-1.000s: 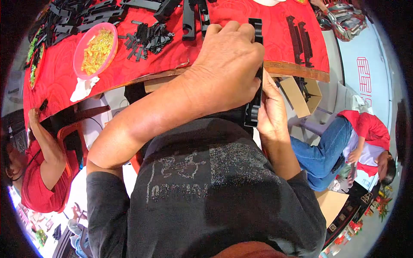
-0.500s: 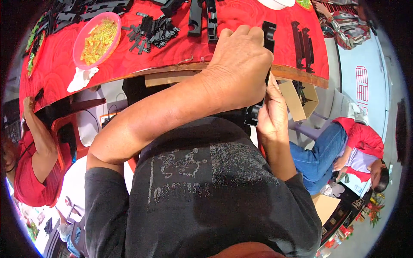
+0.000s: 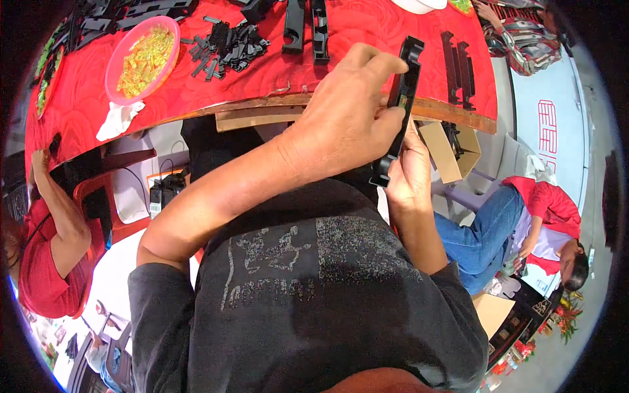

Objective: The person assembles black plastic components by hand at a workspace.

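At one o'clock, the right hand's grip [image 3: 413, 168] clamps a black bar [image 3: 409, 82], which could slip if the left hand [image 3: 348, 112], thumb and forefinger apart, pushes hard.

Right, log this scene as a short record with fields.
Left hand: thumb and index finger at the held part; firmness of grip unclear
Right hand: holding the lower end of a long black part
Table: covered in red cloth
On table, left: pink bowl of yellow pieces; pile of small black pieces
On table, right: two slim black strips
Below table edge: open cardboard box
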Demonstrator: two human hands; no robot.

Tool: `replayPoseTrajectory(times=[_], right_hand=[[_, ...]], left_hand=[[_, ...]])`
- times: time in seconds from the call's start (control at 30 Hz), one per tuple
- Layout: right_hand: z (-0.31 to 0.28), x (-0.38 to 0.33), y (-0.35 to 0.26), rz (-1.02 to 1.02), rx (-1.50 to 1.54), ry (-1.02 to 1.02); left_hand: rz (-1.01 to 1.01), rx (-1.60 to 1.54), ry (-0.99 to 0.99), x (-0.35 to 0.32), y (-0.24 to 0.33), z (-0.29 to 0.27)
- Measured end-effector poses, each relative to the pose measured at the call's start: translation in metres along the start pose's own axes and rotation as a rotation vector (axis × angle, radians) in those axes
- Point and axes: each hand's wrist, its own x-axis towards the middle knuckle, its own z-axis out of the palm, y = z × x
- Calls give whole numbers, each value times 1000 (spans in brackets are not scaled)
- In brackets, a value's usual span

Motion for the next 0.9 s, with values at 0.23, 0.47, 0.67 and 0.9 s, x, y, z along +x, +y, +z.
replayPoseTrajectory(times=[0.23,0.47,0.67,0.9], right_hand=[[7,-4,2,-75,-64,-146],[4,4,6,-43,18,-134],[16,-2,6,-5,37,-168],[15,5,14,33,51,-177]], left_hand=[[-42,-89,5,-22,2,9],[26,78,-43,-38,15,16],[25,187,-75,-43,12,23],[-67,230,-110,-46,13,26]])
